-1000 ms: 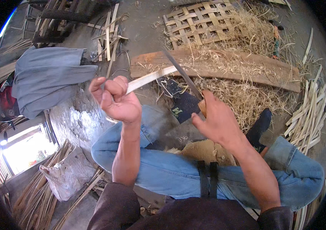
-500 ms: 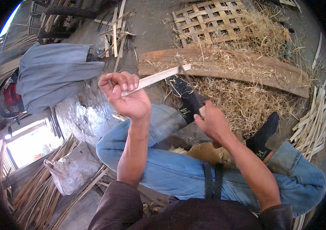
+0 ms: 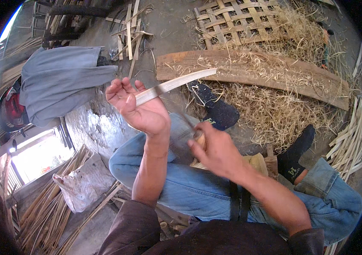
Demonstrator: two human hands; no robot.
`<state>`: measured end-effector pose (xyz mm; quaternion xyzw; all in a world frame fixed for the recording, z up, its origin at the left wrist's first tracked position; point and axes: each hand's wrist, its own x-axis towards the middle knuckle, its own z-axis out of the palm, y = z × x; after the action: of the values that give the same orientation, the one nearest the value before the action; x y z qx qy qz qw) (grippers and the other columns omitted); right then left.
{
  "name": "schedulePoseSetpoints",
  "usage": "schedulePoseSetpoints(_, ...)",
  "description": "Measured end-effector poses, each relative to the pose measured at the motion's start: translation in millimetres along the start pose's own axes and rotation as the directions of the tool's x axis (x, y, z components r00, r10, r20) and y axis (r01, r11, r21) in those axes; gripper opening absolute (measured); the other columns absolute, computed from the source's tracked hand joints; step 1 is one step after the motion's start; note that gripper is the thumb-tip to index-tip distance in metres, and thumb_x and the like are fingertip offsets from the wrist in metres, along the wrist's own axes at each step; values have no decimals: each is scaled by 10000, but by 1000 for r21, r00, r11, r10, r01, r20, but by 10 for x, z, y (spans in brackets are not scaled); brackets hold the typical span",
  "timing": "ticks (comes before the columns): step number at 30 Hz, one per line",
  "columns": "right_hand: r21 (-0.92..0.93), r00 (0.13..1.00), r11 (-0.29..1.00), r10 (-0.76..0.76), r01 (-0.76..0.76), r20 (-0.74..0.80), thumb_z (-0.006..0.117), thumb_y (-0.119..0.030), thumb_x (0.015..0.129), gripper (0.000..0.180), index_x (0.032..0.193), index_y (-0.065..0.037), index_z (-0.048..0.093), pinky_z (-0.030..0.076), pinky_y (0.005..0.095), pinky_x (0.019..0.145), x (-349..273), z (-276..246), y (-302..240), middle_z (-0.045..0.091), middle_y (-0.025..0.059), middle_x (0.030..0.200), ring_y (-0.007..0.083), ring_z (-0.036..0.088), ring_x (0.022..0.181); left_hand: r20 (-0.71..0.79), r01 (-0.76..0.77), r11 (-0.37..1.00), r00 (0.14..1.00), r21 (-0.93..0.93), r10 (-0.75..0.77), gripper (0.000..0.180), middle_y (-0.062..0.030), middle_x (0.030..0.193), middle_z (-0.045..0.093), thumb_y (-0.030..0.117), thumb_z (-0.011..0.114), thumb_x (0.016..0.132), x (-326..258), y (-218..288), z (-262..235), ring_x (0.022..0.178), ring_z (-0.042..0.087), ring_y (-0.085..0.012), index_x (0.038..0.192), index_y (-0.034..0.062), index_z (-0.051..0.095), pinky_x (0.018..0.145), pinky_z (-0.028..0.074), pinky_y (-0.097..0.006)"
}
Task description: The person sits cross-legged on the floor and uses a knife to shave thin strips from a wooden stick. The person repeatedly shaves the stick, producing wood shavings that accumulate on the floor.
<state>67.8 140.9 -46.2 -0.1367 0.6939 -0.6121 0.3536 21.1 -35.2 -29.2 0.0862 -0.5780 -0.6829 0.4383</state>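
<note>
Pale flat bamboo strip (image 3: 176,83) clamped in left hand (image 3: 140,111) fingers, raised above curved brown wooden plank (image 3: 253,72), steadied for shaving. Right hand (image 3: 215,151) fingers closed on wooden knife handle (image 3: 198,137), below strip.

Left hand (image 3: 140,108) raised, right hand (image 3: 217,151) clenched

I see a bare concrete floor (image 3: 172,25) carrying everything here. On it lie a long curved wooden plank (image 3: 274,72), a woven bamboo lattice (image 3: 236,19) beyond it, loose straw-like shavings (image 3: 278,112) around the plank, bundles of bamboo strips (image 3: 355,142) at the right, more strips (image 3: 45,212) lower left beside a grey sack (image 3: 83,185).
</note>
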Motion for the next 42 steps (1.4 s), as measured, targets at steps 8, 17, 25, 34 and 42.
schedulePoseSetpoints(8,-166,996,984,47,-59,-74,593,-281,904,423,1093,90,523,518,518,759,349,-115,510,651,302,835,473,647,822,419,136,966,907,-219,-33,223,-15,735,493,122,522,821,50,45,53,610,433,-104,1035,122,459,590,351,-250)
schedulePoseSetpoints(17,-157,996,984,80,-86,-44,619,-267,889,403,1103,64,538,513,460,746,567,-256,673,649,277,860,429,656,834,354,117,968,935,-222,-32,111,19,541,286,79,453,812,41,29,38,469,220,-83,883,121,378,493,203,-272)
schedulePoseSetpoints(25,-53,997,995,81,-80,19,615,-212,831,387,1097,58,538,517,514,773,586,-244,563,646,305,830,469,645,828,314,131,977,947,-169,-73,123,21,540,269,103,466,820,99,-1,75,449,196,-85,871,130,357,479,194,-277)
schedulePoseSetpoints(34,-30,997,999,-23,25,72,615,-198,810,384,1088,59,550,521,489,756,543,-335,487,647,296,825,452,654,796,412,201,958,905,-203,-103,151,28,537,269,124,502,834,117,71,20,455,191,-76,880,129,359,491,203,-286)
schedulePoseSetpoints(42,-148,995,988,50,-36,92,597,-177,807,351,1057,65,545,528,454,706,669,-465,770,651,281,804,402,675,764,415,191,963,904,-190,-97,162,35,535,259,164,508,848,158,16,12,460,178,-75,911,128,363,502,200,-283)
